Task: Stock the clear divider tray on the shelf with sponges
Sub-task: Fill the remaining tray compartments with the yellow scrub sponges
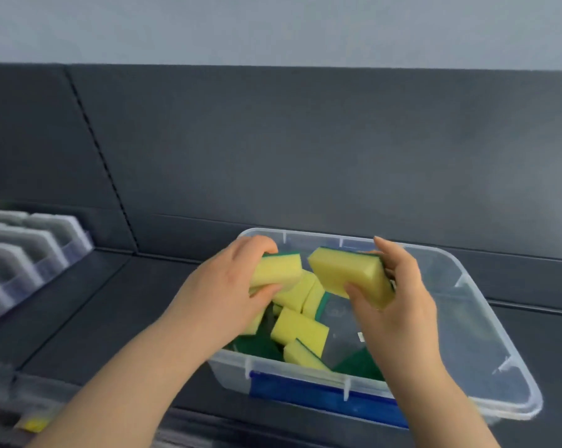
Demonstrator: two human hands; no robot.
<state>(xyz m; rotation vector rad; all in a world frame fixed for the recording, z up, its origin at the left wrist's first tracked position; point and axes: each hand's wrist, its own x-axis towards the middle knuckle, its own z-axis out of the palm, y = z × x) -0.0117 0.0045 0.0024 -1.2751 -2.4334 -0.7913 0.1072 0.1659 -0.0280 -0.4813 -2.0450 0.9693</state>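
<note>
Your left grip (228, 286) is clamped on a blocky yellow foam sponge (276, 270) with a green scouring face; your right grip (399, 305) clamps a second sponge (350, 274). Both hang over the clear plastic bin (486, 318). The ribbed clear divider tray (30, 247) sits far left on the matte dark shelf (111, 302).

Two sponges are up: one sponge (278, 270) in the left hand (221, 286), another sponge (347, 273) in the right hand (399, 305). At least five loose sponges (300, 328) sit in the one clear bin (486, 286). One divider tray (30, 247) at left.
</note>
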